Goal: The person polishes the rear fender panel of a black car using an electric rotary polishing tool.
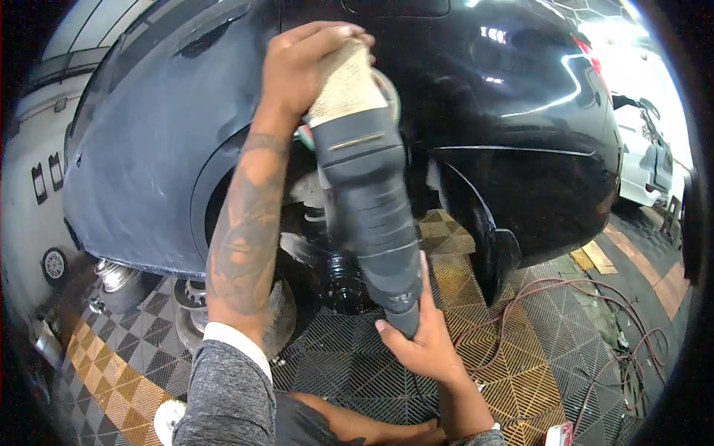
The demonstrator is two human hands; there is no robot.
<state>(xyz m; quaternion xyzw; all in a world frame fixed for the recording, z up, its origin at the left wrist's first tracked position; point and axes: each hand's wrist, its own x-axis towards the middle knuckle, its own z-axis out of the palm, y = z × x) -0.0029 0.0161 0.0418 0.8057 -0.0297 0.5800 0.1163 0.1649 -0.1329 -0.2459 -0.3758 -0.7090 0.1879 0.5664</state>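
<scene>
Both my hands are on a long dark polisher (368, 201), held against the black car above its rear wheel arch. My left hand (297, 70) is wrapped over the tool's head, which has a beige ribbed cover (346, 85). Lower down, my right hand (428, 342) grips the narrow rear end of the body. A curved edge of the pad (389, 97) peeks out beside the head; the rest of it is hidden. Left of the tool the body panel (156, 149) looks dull and hazy, while the bumper side (528, 193) is glossy.
The wheel arch has no wheel, and a spring (316, 212) shows inside. Below it stands a wheel (190, 301). A metal rim (115, 275) lies farther left. A reddish hose (632, 312) loops over the tiled floor (513, 357) at right. A white vehicle (639, 156) stands beyond.
</scene>
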